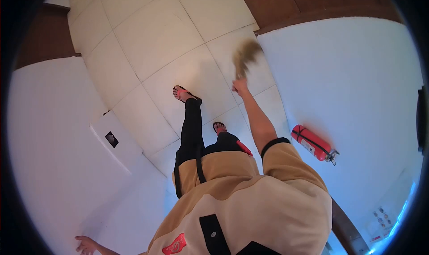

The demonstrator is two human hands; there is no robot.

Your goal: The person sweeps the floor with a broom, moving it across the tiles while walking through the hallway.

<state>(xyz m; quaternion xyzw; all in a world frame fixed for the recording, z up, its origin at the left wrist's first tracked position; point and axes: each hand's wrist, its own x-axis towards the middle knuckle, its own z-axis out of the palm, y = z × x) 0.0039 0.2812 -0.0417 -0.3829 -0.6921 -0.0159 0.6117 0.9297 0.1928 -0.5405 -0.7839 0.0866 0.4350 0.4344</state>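
The left hand (pixel 85 245) hangs beside the white wall (pixel 53 143), fingers spread on nothing. Farther out, the right hand (pixel 240 86) has its fingers clamped round a brush (pixel 246 54), its bristles blurred over the tiled floor (pixel 170 40) beyond the sandalled feet. I'd keep the strokes short and low, bristles on the tiles (a high flick only scatters dust). The red emblem (pixel 175 245) on the tan shirt (pixel 268 206) and the label on the fire extinguisher (pixel 312 142) on the right wall are too small to read.

The right hand (pixel 240 86) is holding a brush (pixel 246 56) over the floor (pixel 156 36) ahead of the forward foot (pixel 182 93), a fire extinguisher (pixel 313 143) is hanging on the right wall (pixel 348 76), and the left hand (pixel 86 244) is hovering beside the left wall (pixel 49 143).
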